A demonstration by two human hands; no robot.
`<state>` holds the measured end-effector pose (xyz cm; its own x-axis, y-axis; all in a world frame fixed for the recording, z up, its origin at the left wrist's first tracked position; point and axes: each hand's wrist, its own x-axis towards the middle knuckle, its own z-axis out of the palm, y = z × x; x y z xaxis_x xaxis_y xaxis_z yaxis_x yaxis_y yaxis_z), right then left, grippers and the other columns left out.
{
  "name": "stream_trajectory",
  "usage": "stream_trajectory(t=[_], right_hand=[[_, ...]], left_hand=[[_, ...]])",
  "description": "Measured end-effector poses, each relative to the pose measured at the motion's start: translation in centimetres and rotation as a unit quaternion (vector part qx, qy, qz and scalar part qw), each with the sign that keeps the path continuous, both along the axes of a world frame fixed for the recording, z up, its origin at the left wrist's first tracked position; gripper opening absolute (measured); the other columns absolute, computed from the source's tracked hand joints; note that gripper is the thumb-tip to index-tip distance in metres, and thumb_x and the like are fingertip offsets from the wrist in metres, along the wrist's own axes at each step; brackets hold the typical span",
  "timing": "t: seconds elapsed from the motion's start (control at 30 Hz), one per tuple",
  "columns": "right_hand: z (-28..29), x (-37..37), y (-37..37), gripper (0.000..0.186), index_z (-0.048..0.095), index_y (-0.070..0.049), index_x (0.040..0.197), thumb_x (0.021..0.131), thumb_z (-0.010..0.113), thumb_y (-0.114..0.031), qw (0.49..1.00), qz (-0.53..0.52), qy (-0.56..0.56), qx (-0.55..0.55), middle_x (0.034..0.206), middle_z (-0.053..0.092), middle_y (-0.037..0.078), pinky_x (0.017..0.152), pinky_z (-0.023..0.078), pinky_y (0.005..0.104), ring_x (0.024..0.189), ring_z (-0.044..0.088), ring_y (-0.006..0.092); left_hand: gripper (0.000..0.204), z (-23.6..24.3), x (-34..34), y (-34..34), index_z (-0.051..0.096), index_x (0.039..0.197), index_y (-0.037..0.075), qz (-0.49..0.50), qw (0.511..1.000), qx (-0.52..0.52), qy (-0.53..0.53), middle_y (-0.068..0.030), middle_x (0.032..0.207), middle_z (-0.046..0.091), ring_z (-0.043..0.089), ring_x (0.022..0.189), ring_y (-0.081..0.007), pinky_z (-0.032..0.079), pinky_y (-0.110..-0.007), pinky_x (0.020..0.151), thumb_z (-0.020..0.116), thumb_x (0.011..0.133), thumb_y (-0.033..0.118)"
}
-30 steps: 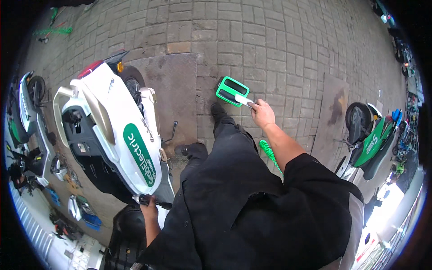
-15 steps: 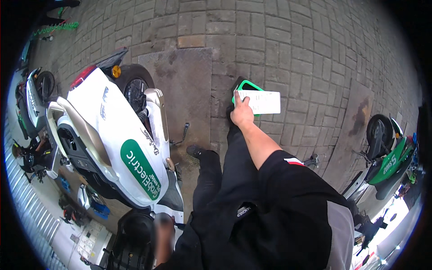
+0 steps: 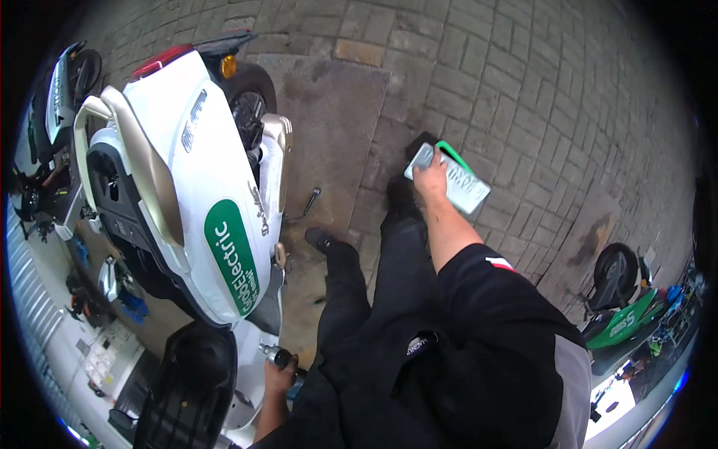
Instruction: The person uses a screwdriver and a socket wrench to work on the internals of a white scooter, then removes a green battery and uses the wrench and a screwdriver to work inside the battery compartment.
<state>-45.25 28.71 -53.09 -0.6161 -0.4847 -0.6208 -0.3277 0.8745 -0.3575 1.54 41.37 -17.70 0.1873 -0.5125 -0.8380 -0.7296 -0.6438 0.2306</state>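
My right hand (image 3: pixel 430 179) is out ahead over the paving, its fingers closed on a white licence plate (image 3: pixel 465 187). A bright green edge (image 3: pixel 452 154) shows along the plate's far side; the rest of that green thing is hidden. My left hand (image 3: pixel 277 378) is low by my hip, next to the white scooter (image 3: pixel 179 150). It grips a cordless drill (image 3: pixel 280 358) with a dark body and a metal nose pointing left. Part of the drill is hidden by my clothing.
The scooter stands close on my left, its black seat bucket (image 3: pixel 187 374) near my left hand. A small metal stand (image 3: pixel 314 196) sticks out from its side. A flat metal sheet (image 3: pixel 321 127) lies on the paving. A green motorbike (image 3: pixel 621 322) stands at the right.
The plate has tilted down to the right, and my right hand has shifted slightly right and nearer. My view has turned. The drill in my left hand, blurred before, now shows.
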Motion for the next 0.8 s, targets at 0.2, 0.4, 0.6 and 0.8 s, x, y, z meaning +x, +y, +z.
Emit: stream_trajectory(t=[0.2, 0.4, 0.6, 0.8], right_hand=[[4.6, -2.4, -0.2, 0.090, 0.021, -0.006, 0.151, 0.079, 0.072, -0.026, 0.991, 0.128, -0.040, -0.005, 0.134, 0.050, 0.029, 0.106, 0.040, 0.0422, 0.124, 0.050, 0.0414], [15.2, 2.6, -5.5, 0.071, 0.041, -0.001, 0.139, 0.082, 0.068, -0.034, 0.925, 0.370, -0.078, 0.034, 0.126, 0.055, 0.030, 0.100, 0.044, 0.0447, 0.118, 0.054, 0.0423], [30.6, 18.8, -9.4, 0.059, 0.055, -0.004, 0.130, 0.081, 0.073, -0.031, 0.692, 0.651, -0.312, -0.008, 0.119, 0.060, 0.023, 0.096, 0.048, 0.0418, 0.112, 0.059, 0.0362], [37.0, 36.1, -7.1, 0.077, 0.041, -0.008, 0.143, 0.077, 0.077, -0.025, 0.458, 0.804, -0.376, -0.056, 0.127, 0.057, 0.022, 0.098, 0.047, 0.0419, 0.112, 0.059, 0.0363]], left_hand=[[0.023, -1.9, -2.3, 1.0, 0.056, 0.074, 0.002, -0.011, 0.999, -0.035, -0.025, -0.0088, 0.065, 0.058, 0.058, 0.062, -0.0233, 0.046, -0.038, 0.060, 0.072, 0.077, 0.019], [0.029, -2.5, -0.9, 2.4, 0.063, 0.079, -0.001, 0.050, 0.990, -0.131, 0.029, -0.0167, 0.068, 0.063, 0.063, 0.063, -0.0265, 0.050, -0.041, 0.062, 0.073, 0.076, 0.026], [0.037, 0.7, 0.5, -0.8, 0.066, 0.093, 0.001, 0.174, 0.973, -0.153, 0.015, -0.0204, 0.083, 0.068, 0.067, 0.079, -0.0335, 0.050, -0.045, 0.072, 0.074, 0.079, 0.034], [0.040, -2.5, 6.4, -0.2, 0.065, 0.099, 0.002, 0.272, 0.913, -0.298, 0.067, -0.0176, 0.090, 0.069, 0.066, 0.084, -0.0297, 0.050, -0.041, 0.077, 0.069, 0.086, 0.040]])
